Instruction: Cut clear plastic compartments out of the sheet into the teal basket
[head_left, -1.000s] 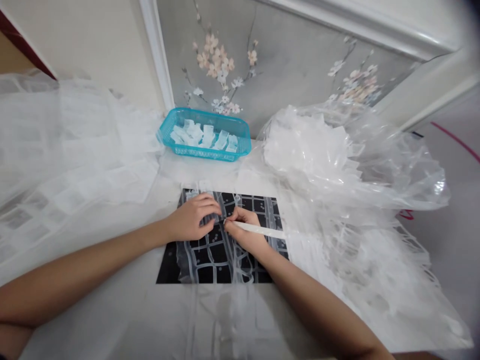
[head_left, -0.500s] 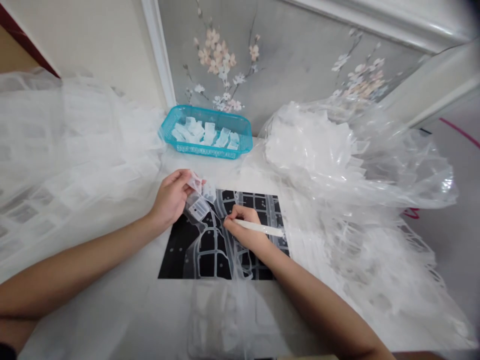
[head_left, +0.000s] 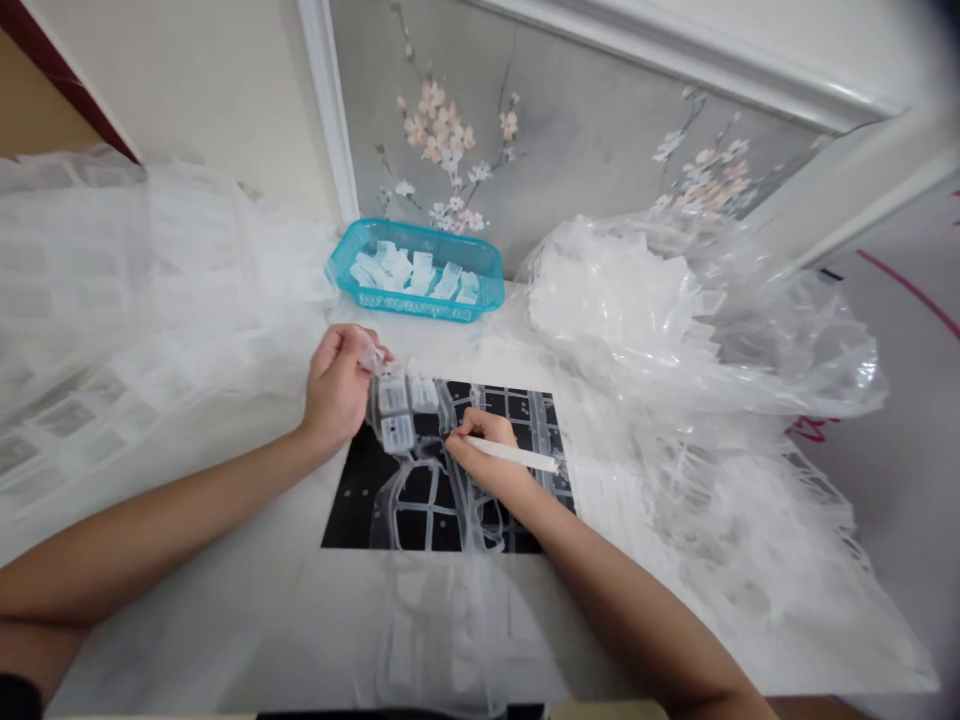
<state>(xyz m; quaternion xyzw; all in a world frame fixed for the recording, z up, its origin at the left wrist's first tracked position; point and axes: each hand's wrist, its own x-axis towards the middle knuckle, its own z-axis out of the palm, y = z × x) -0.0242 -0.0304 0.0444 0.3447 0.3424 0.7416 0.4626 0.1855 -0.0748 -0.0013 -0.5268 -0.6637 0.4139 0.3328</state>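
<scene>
My right hand [head_left: 486, 445] is closed round a slim white pen-like tool [head_left: 517, 455]; its tip is hidden by my fingers. It works over a translucent plastic sheet [head_left: 431, 500] with a grid of cut-out openings, lying on a black mat [head_left: 349, 510]. My left hand [head_left: 341, 380] pinches a small crumpled translucent piece [head_left: 370, 355] just above the mat's back left corner. Beside it, a few frosted rectangular pieces [head_left: 397, 433] are still in the sheet near its upper end.
A blue plastic basket [head_left: 491, 295] with several frosted pieces stands at the back. To the right lies a clear plastic bag [head_left: 795, 350] of white pieces, with a heap of scrap sheets [head_left: 720, 540] in front. Stacked translucent sheets [head_left: 150, 290] cover the left side. A floral panel [head_left: 585, 140] rises behind.
My left hand has drawn slightly left and up with the small piece, apart from the pieces that were beside it. Those pieces now lie flatter on the mat. My right hand has barely moved.
</scene>
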